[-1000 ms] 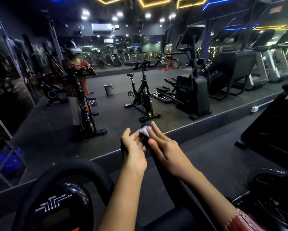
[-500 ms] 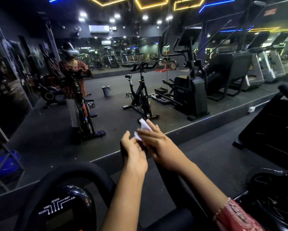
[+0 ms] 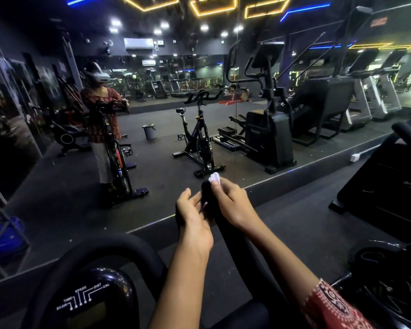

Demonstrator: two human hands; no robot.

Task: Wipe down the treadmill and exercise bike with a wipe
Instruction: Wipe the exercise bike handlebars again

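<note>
Wipe (image 3: 214, 178), a small crumpled white wad, sits pinched in the fingertips of the right grip (image 3: 230, 203), which is closed on it and holds it against the rounded tip of the black handlebar arm (image 3: 233, 243) of the exercise bike (image 3: 104, 245). That arm runs up from the bottom of the view between the two forearms. The left grip (image 3: 192, 214) is just beside the same tip on its left, thumb raised and fingers half curled toward the bar; whether they actually clasp it cannot be told. A red patterned sleeve (image 3: 330, 305) covers the right forearm near the lower edge. At lower left the bike's looped bar curves over a glossy console (image 3: 88, 302) lettered SCAN, TIME, SPEED, DIST, CAL. Ahead, a wall mirror (image 3: 57, 186) reflects a person in a headset standing at a bike, a second spin bike (image 3: 199, 138), a bucket (image 3: 150, 131) and an elliptical machine (image 3: 266, 129).
</note>
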